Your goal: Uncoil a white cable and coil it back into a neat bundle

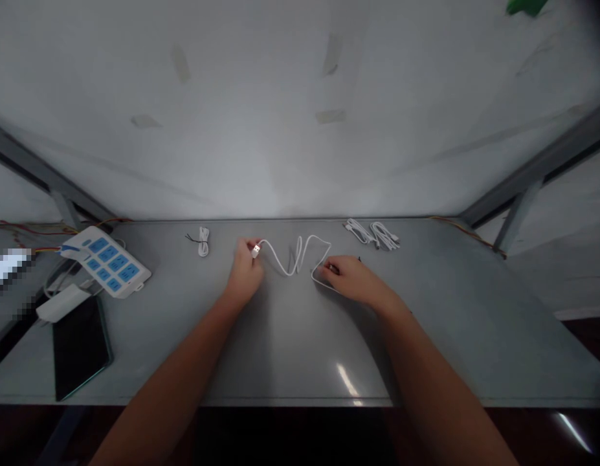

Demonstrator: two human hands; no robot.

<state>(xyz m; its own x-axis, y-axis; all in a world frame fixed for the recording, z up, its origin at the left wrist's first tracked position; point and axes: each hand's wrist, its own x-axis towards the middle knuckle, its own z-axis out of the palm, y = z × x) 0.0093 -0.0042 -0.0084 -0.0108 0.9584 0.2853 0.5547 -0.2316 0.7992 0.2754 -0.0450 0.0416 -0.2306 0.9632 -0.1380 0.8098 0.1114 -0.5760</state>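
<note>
USB cable [298, 249] lies crosswise on the grey metal tabletop [426, 336], long axis running left to right — left hand [244, 272] pinches its plug [255, 250], fingers closed; right hand [351, 278] curls over the far loop [319, 275], hold unclear.

Electronics workshop bench: grey metal tabletop [426, 343], steel frame [537, 171], power strip [105, 262], bundled white cables [372, 234], loose coloured wires [467, 234], tape-marked wall [251, 116].

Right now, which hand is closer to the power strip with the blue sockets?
Left. The left hand is to the right of the power strip, not touching it; the right hand is farther right still.
</note>
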